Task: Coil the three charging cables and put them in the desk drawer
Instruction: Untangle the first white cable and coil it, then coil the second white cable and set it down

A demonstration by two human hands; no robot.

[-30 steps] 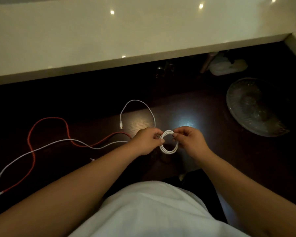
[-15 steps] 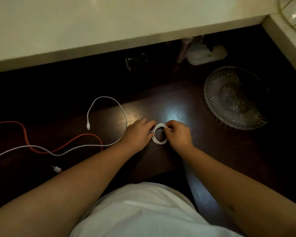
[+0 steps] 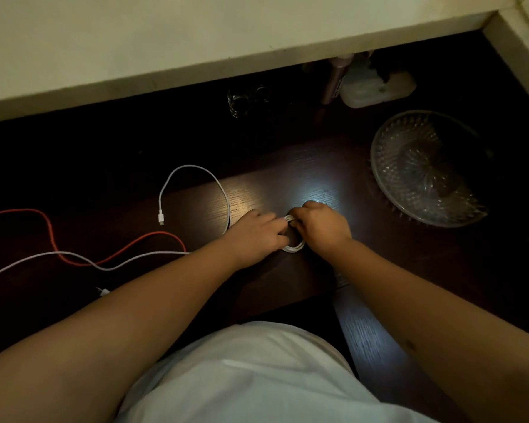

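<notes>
Both hands, left hand (image 3: 257, 232) and right hand (image 3: 321, 227), pinch a small white cable coil (image 3: 293, 246) left of the glass dish (image 3: 388, 175).

A dark wood-grain table (image 3: 287, 184) catches a pale glare of light. Behind it runs a cream ledge (image 3: 196, 41). The room is dim.

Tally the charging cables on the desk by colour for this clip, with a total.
White cables: 2, the coiled white cable between the hands, and the loose white cable crossing the red one.
Red cables: 1, the red cable lying uncoiled at left.
Total: 3.
</notes>
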